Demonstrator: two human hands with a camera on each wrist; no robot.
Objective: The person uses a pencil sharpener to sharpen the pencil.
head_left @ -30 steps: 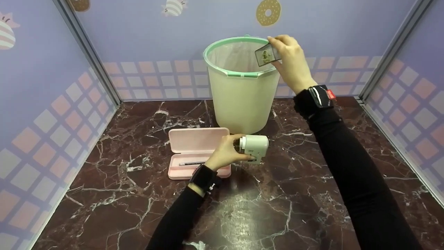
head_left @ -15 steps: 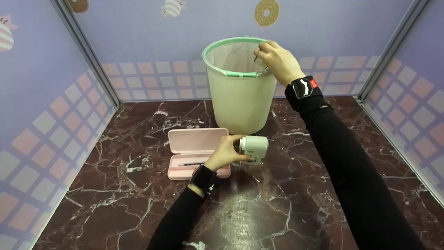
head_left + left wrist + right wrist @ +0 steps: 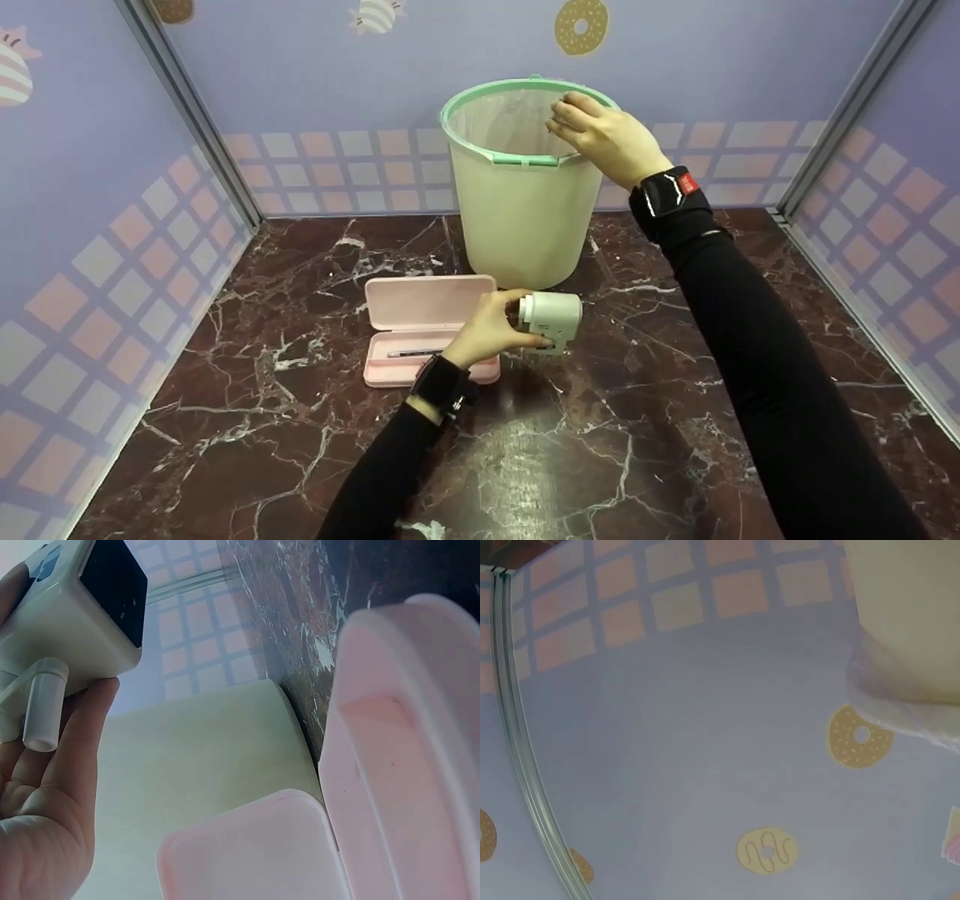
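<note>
In the head view my left hand (image 3: 487,326) grips a white pencil sharpener (image 3: 555,315) on its side above the table. The left wrist view shows the sharpener's crank handle (image 3: 46,709) and a dark face (image 3: 116,589). My right hand (image 3: 611,139) is over the right side of the bin (image 3: 525,217), fingers bent downward and pinched together. The small clear shavings drawer in those fingers is almost wholly hidden behind them. Below my left hand lies an open pink pencil case (image 3: 431,300), with a pencil (image 3: 414,352) inside.
The tall pale bin has a green rim and a clear liner; it stands against the patterned back wall (image 3: 337,90). Side walls close in the dark marble table (image 3: 600,450). The right wrist view shows mostly wall, with the bin's edge (image 3: 915,622) at upper right.
My right hand has turned over and dipped toward the bin's mouth, tipping the shavings drawer out of sight behind the fingers. My left hand and the pencil sharpener have stayed put.
</note>
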